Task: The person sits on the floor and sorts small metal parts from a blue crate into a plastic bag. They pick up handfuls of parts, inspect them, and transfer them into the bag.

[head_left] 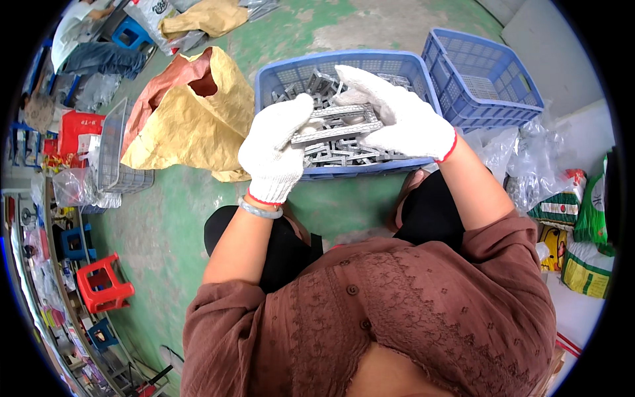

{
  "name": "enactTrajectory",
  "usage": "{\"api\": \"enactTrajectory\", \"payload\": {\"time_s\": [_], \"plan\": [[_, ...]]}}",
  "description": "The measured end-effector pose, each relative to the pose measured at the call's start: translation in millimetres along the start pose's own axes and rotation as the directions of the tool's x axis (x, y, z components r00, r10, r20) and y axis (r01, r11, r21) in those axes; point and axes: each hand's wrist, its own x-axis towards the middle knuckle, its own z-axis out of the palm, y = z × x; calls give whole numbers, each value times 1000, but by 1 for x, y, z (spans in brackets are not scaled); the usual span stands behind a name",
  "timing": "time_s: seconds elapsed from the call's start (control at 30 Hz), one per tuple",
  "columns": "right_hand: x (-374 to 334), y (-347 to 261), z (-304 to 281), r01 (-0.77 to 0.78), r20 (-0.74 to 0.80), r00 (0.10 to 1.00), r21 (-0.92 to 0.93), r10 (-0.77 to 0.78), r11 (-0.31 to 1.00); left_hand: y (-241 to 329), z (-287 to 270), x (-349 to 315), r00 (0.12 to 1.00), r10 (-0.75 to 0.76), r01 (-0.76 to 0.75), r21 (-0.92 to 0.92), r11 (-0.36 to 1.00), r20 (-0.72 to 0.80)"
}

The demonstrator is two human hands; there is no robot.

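White knitted gloves with red cuffs cover both my hands, which are raised over a blue plastic crate point(344, 57). Between them is a grey metal bar-shaped piece point(337, 134), with at least one similar piece right behind it. My left hand point(272, 147) grips the left end, its fingers partly hidden by the metal. At the right end, my right hand point(413, 124) holds the piece near the thumb, while its upper fingers stretch out toward the far left. Many loose grey metal parts point(344, 159) fill the crate underneath.
An open yellow woven sack point(192, 135) stands left of the crate, with a grey crate point(114, 149) beyond it. At right are another blue crate point(486, 86) and clear plastic bags point(529, 162). A red stool point(104, 283) is at left. Another person point(86, 49) is at far left.
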Motion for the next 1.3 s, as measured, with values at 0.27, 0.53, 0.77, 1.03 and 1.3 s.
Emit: {"api": "enactTrajectory", "payload": {"time_s": [0.27, 0.53, 0.77, 1.03, 1.3], "plan": [[6, -26, 17, 26, -107, 993, -186, -47, 982, -12, -1, -12, 959, -271, 242, -262, 934, -82], [40, -47, 29, 211, 16, 967, -607, -254, 766, -16, -21, -15, 898, -422, 338, -417, 844, -127], [177, -73, 40, 315, 140, 923, -807, -358, 499, 1, -33, 12, 574, -812, 687, -475, 550, -110], [308, -53, 100, 228, 277, 938, -946, 208, 231, -19, -25, 11, 537, -843, 696, -557, 454, -15], [286, -47, 79, 237, 264, 964, -903, 26, 359, -39, -30, 5, 409, -885, 358, -931, -67, 221]]}}
